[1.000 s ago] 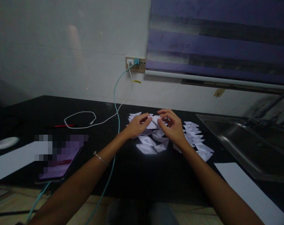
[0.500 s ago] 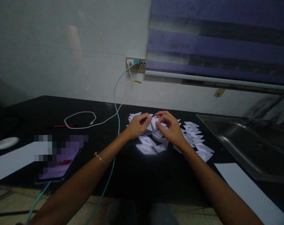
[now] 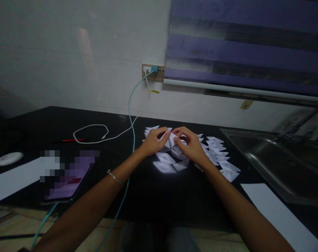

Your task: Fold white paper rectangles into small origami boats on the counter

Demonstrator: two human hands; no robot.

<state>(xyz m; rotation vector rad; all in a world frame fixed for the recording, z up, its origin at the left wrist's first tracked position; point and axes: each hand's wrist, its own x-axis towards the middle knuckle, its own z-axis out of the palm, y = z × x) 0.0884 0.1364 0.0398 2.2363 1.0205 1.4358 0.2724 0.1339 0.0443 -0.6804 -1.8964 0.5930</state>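
Between my two hands is a folded white piece of paper (image 3: 170,141), held up over the black counter. My left hand (image 3: 154,141) pinches its left side with thumb and fingers. On the other side, my right hand (image 3: 189,143) grips it, thumb pressed to the front. Several folded white paper pieces shaped like small boats (image 3: 165,167) lie under and in front of my hands, partly covered by them. More of these paper boats (image 3: 224,154) form rows to the right of my right hand.
Blank paper strips lie at right (image 3: 269,203) and left (image 3: 14,179). A tablet-like device (image 3: 69,183), white cable (image 3: 90,142), red pen (image 3: 72,140) and white oval object (image 3: 9,159) are on the left. A teal cable (image 3: 133,133) crosses the counter (image 3: 148,196). A metal sink (image 3: 256,168) is at right.
The fingers of my right hand have closed in around the folded paper, nearer my left hand. The view has shifted very slightly; the other things stay in place.
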